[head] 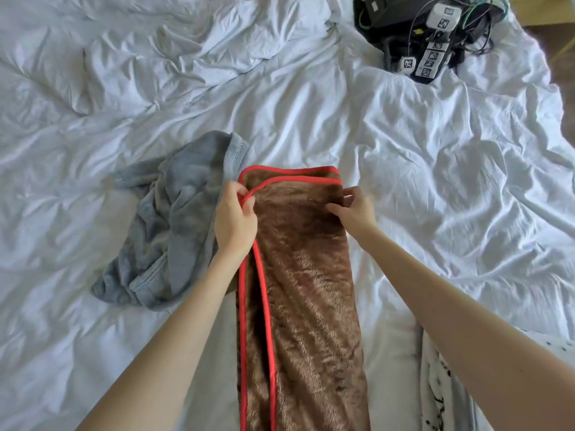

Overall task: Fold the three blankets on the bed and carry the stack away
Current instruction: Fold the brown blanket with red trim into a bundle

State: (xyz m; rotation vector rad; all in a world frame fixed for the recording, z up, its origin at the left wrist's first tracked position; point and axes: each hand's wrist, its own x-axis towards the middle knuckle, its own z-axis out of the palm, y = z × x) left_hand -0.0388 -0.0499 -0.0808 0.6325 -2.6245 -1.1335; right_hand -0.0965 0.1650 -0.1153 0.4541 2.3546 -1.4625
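Work is on the brown blanket [305, 275], which lies as a long narrow strip from the bottom centre of the frame up to its middle, already doubled lengthwise so that two lines of red trim [264, 306] run along its left side. The left hand [235, 219] pinches the trimmed corner at the strip's upper left, thumb and fingers closed on the red edge. The right hand [356, 209] is at the upper right corner, thumb laid over the pile and fingers curled at the folded edge, apparently grasping it.

I judge this to be the first of three folds, about midway. The next move calls for both corners to travel together toward the bottom of the frame, kept level so the trim lines up.

The grey blanket [168, 231] lies crumpled just left of the strip, unfolded. A white spotted blanket [435, 384] shows in part at the lower right, under the right forearm. All rest on the rumpled white sheet [311, 104].

No plain container is in view. The black gear [404, 26] with cables at the upper right may be a case, but I cannot tell.
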